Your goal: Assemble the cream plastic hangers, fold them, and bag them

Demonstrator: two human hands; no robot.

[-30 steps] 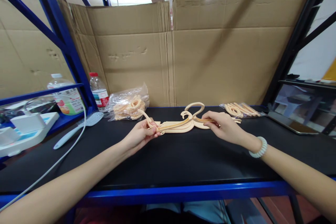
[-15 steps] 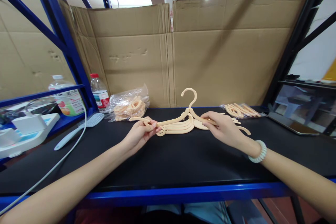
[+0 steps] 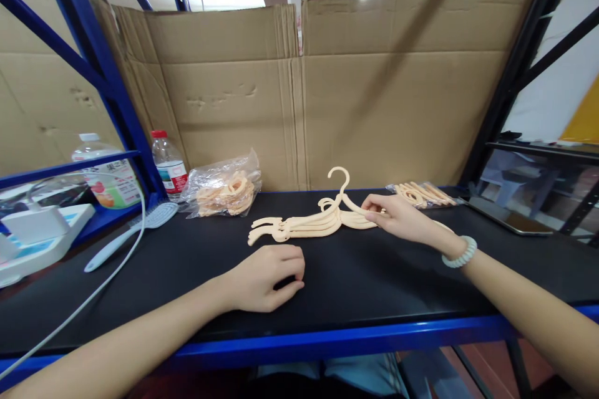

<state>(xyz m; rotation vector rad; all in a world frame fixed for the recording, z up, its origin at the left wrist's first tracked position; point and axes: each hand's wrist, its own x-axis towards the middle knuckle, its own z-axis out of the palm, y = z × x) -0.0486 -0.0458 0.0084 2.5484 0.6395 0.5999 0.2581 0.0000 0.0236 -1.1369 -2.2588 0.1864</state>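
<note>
Several cream-coloured clothes hangers (image 3: 314, 225) lie stacked in the middle of the black tabletop, their arms nearly lined up. The topmost hanger's hook (image 3: 345, 178) stands up at the back, and part of another hook shows lower down. My right hand (image 3: 397, 219) pinches the right arm of the top hanger between thumb and fingers, hiding part of the stack's right side. In front of the stack, my left hand (image 3: 267, 277) is low over the table with loosely curled fingers. Its thumb is apart from them, and nothing is held.
A clear bag of hanger parts (image 3: 224, 193) sits at the back left, near a red-capped bottle (image 3: 169, 165) and a pale hairbrush (image 3: 135, 232). Another bag (image 3: 423, 195) and a flat dark tablet-like device (image 3: 508, 218) are on the right. A white cable (image 3: 105, 274) crosses the left side.
My left hand has let go of the hanger's left arm and drawn back toward the front edge. The top hanger has come down onto the stack, still held by my right hand.
</note>
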